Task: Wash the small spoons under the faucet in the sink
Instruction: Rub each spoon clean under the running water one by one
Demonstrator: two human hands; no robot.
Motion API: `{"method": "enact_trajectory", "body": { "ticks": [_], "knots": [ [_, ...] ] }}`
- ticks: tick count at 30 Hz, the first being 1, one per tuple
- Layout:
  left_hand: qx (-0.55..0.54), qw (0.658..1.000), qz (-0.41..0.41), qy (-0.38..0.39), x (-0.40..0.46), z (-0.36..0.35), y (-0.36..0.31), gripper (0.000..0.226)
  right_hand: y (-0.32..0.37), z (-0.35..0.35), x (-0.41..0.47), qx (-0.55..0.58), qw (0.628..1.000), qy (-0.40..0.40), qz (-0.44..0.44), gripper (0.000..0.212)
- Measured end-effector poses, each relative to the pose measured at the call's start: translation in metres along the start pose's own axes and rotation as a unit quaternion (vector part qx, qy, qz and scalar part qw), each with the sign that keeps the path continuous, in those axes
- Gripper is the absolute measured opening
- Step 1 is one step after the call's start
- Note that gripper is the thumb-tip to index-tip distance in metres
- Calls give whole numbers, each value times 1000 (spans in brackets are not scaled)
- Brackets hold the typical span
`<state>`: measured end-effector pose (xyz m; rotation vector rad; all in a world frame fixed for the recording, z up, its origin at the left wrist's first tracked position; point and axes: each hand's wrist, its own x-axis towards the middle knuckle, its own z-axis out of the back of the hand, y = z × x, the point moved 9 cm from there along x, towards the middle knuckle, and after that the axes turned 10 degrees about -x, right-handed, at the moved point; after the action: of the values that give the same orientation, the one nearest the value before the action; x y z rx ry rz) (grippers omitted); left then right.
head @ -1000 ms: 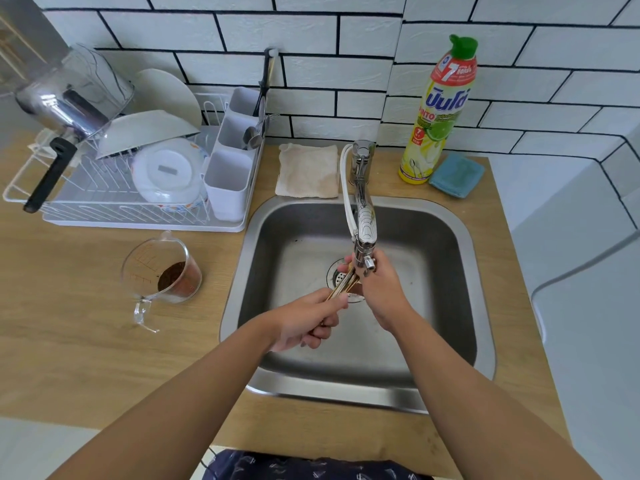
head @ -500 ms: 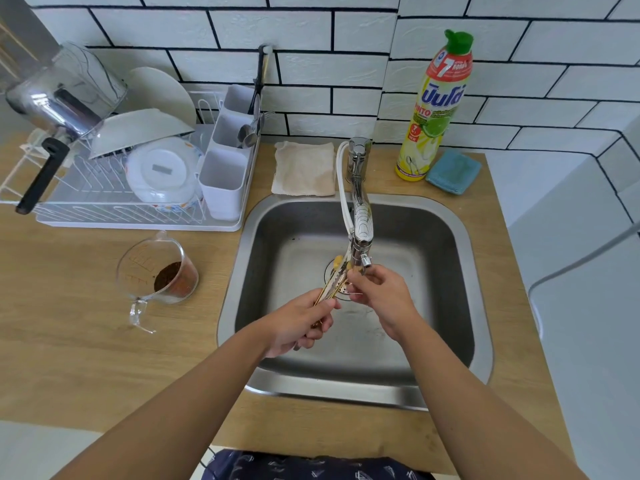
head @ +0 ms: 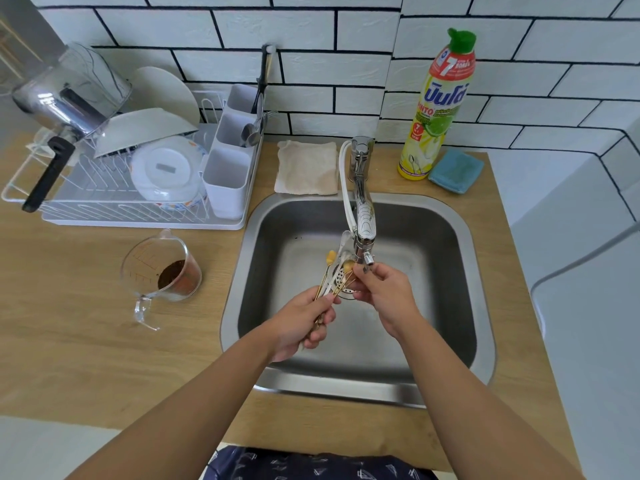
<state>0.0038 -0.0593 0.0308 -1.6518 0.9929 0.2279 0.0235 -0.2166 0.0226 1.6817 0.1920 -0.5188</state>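
Left hand grips small spoons under faucet; right hand pinches their bowls; measuring cup, dish rack on tabletop left of sink.

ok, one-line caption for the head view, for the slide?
Left hand grips small spoons under the faucet over the sink; right hand pinches one.

My head view is bright and evenly lit, soft daylight with no harsh shadows. The stainless sink shows a pale sheen on its floor and a bright strip along its near rim. Glare sits on the chrome faucet and on the steel pot in the dish rack. Wide-angle distortion bows the tile lines and the countertop edges toward the corners. The small spoons look slightly smeared; the rest is sharp.
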Motion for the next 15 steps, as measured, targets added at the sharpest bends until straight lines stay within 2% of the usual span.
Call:
{"method": "enact_trajectory", "body": {
  "ticks": [6, 11, 15],
  "knots": [
    [28, 999, -16, -23, 0, 5, -4, 29, 4, -3, 0, -43, 999, 9, 22, 19],
    [25, 999, -23, -18, 2, 3, -5, 21, 4, -1, 0, 10, 1000, -7, 3, 14],
    [31, 999, -11, -10, 4, 2, -3, 24, 4, 1, 4, 12, 1000, -24, -2, 14]
  ]
}}
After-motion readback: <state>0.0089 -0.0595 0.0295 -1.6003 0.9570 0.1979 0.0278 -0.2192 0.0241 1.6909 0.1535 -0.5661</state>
